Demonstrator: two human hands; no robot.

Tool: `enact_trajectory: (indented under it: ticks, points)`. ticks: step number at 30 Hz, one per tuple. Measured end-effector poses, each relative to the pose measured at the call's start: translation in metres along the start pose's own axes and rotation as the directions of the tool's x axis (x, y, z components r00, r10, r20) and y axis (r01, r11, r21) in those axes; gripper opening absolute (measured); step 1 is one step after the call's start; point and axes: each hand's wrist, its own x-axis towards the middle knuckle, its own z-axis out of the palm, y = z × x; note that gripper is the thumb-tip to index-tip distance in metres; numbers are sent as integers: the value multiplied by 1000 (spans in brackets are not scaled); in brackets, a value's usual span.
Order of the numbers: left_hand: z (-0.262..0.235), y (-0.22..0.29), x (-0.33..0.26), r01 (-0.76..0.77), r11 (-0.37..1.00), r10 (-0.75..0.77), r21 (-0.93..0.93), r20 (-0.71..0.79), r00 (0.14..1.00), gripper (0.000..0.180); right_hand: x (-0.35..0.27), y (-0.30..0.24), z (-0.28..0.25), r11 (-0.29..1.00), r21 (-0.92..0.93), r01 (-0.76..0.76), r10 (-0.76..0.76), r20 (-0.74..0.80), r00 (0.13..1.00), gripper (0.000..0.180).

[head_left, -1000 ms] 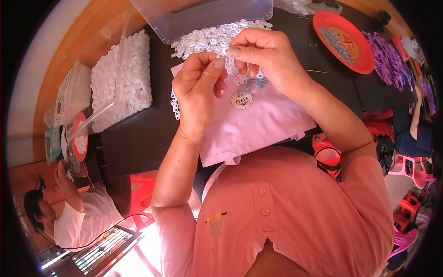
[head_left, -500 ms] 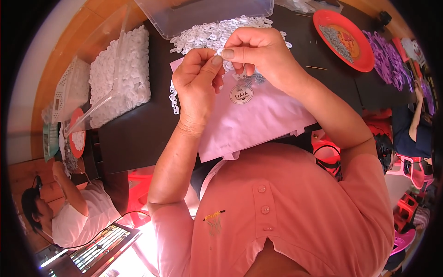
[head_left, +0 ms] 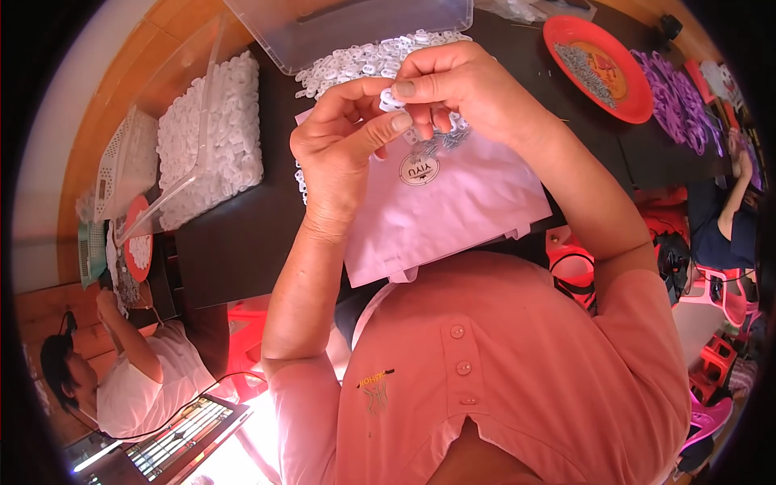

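Between the thumb and fingers of my right hand [head_left: 453, 81] is a small white plastic piece [head_left: 391, 100] with rounded ends. My left hand [head_left: 339, 133] is right beside it, its thumb apart from the curved index finger; that fingertip comes close to the piece, and I cannot tell if it touches. Under both hands lies a pink fabric bag [head_left: 453, 214] with a round printed label. Small grey metal parts [head_left: 449, 141] and a few white pieces rest on the bag, partly hidden by my right hand. A loose heap of white pieces [head_left: 347, 65] spreads behind my hands.
A clear plastic bin [head_left: 356, 32] lies behind the heap. At left stands another clear bin full of white pieces [head_left: 210, 137]. A red plate [head_left: 638, 101] of grey metal parts and purple straps [head_left: 679, 105] are at far right. Co-workers sit on both sides.
My left thumb has come away from the white piece and moved down and right. The piece now shows more fully, still in my right hand's pinch.
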Motion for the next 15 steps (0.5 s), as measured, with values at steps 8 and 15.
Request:
enact_trajectory:
  ticks: [8, 15]
  points:
    - [0, 1, -5, -67, 996, 68, 64, -10, 998, 26, -4, -4, 9, 999, -19, -39, 39, 9, 999, 19]
    - [1, 2, -13, -242, 957, 244, 162, 8, 970, 22, -12, -7, 17, 991, 114, -76, 75, 16, 997, 22]
